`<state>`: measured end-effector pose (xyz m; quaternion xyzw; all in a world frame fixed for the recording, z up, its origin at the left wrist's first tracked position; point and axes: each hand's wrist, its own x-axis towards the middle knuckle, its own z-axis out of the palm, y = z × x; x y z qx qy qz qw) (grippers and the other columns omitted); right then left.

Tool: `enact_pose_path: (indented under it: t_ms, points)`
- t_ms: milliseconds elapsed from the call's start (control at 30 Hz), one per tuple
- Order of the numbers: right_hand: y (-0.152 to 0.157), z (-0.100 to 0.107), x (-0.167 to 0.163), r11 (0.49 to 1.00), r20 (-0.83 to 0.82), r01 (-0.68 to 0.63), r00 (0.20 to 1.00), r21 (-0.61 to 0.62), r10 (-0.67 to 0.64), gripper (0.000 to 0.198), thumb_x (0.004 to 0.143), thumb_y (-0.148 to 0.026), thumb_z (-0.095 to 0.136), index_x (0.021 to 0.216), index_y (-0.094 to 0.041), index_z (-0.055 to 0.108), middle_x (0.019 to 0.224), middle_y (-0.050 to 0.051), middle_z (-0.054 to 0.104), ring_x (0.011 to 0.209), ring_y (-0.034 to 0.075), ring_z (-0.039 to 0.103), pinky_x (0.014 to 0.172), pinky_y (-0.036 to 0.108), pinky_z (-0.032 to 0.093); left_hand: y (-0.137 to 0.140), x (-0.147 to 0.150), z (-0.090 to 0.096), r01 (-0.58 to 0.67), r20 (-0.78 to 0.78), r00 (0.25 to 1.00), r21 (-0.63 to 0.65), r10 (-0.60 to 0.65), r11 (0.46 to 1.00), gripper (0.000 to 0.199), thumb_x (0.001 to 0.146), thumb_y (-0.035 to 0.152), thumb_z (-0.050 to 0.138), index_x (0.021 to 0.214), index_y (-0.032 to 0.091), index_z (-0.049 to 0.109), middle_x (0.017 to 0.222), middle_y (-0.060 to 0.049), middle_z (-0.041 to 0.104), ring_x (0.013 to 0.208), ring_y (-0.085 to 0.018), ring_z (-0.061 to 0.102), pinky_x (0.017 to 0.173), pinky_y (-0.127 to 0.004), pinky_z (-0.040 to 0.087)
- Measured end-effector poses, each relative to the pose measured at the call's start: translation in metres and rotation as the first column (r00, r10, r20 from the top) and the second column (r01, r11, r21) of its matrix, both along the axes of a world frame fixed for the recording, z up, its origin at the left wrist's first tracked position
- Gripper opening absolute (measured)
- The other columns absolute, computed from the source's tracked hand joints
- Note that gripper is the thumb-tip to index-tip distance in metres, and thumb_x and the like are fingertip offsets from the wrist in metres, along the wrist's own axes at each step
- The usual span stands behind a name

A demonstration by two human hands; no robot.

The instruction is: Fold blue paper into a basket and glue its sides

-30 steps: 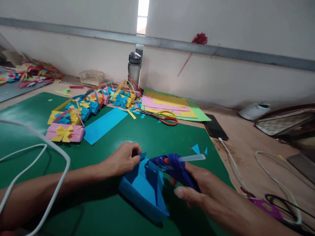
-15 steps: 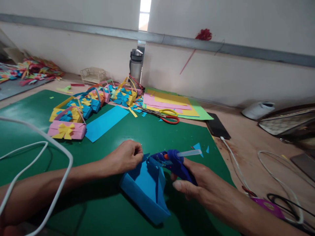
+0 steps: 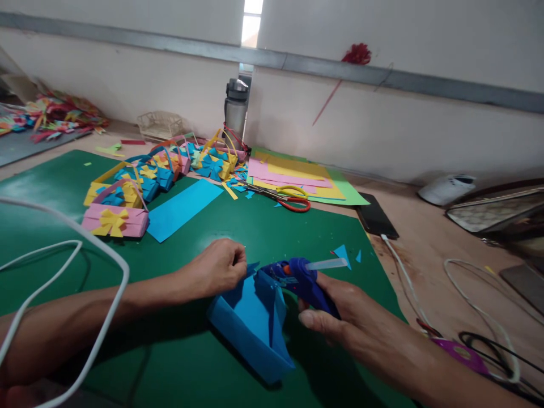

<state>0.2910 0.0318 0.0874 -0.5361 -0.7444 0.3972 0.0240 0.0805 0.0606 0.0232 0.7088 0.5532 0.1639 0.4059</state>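
My right hand (image 3: 335,309) is closed round a blue hot glue gun (image 3: 304,281), with a clear glue stick (image 3: 326,264) jutting from its back. The gun's nozzle meets the far edge of a partly folded blue paper box (image 3: 250,334), and the exact contact is hard to see. My left hand (image 3: 219,266) pinches a flap at that box's far left corner; its fingertips are partly hidden. The box's near wall stands up from the green mat (image 3: 178,351), and a side flap leans inward.
Finished paper baskets with bows (image 3: 114,220) line the back left. A flat blue paper strip (image 3: 185,209) lies beside them. Scissors (image 3: 293,198) rest by stacked coloured sheets (image 3: 297,175). A phone (image 3: 376,215) charges at the right. A white cable (image 3: 121,266) crosses my left forearm.
The view has shifted very slightly. Both hands, the glue gun and the blue box keep nearly the same positions.
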Motion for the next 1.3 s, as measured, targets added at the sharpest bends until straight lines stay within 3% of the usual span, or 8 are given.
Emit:
enact_pose_path:
  t_ms: [367, 700, 933, 1300]
  points:
    - [0.0016, -0.0019, 0.0029, 1.000, 0.023, 0.016, 1.000, -0.021, -0.016, 0.011, 0.079, -0.030, 0.049, 0.073, -0.022, 0.045, 0.056, -0.005, 0.046, 0.054, 0.013, 0.044, 0.054, 0.025, 0.036, -0.0004, -0.0027, -0.0036, -0.008, 0.027, 1.000, -0.008, 0.008, 1.000, 0.013, 0.069, 0.011, 0.044, 0.058, 0.015, 0.049, 0.050, 0.005, 0.044, 0.048, -0.008, 0.036, 0.046, -0.022, 0.022]
    - [0.0005, -0.0029, 0.0046, 0.999, 0.048, 0.016, 0.999, 0.042, -0.018, 0.008, 0.078, -0.030, 0.050, 0.075, -0.022, 0.048, 0.061, -0.004, 0.051, 0.057, 0.014, 0.047, 0.058, 0.025, 0.039, -0.0007, -0.0020, -0.0021, 0.000, 0.022, 1.000, 0.012, 0.000, 1.000, 0.013, 0.069, 0.009, 0.043, 0.058, 0.015, 0.048, 0.049, 0.006, 0.042, 0.048, -0.008, 0.035, 0.046, -0.021, 0.022]
    - [-0.0043, 0.0006, -0.0006, 0.998, 0.024, 0.038, 0.999, 0.059, -0.040, 0.008, 0.074, -0.029, 0.050, 0.076, -0.023, 0.054, 0.077, 0.000, 0.062, 0.071, 0.019, 0.055, 0.063, 0.026, 0.043, -0.0010, -0.0024, -0.0010, -0.002, 0.025, 1.000, 0.022, 0.002, 1.000, 0.014, 0.069, 0.008, 0.043, 0.057, 0.015, 0.047, 0.049, 0.005, 0.043, 0.048, -0.008, 0.036, 0.045, -0.021, 0.022]
    - [-0.0031, -0.0007, 0.0021, 0.995, 0.038, 0.037, 0.998, 0.093, -0.041, 0.009, 0.073, -0.030, 0.050, 0.072, -0.023, 0.054, 0.071, -0.001, 0.061, 0.067, 0.018, 0.056, 0.060, 0.025, 0.043, -0.0006, -0.0041, -0.0035, 0.003, 0.031, 1.000, 0.025, -0.004, 1.000, 0.013, 0.069, 0.010, 0.043, 0.058, 0.015, 0.048, 0.049, 0.005, 0.044, 0.047, -0.008, 0.036, 0.045, -0.021, 0.022]
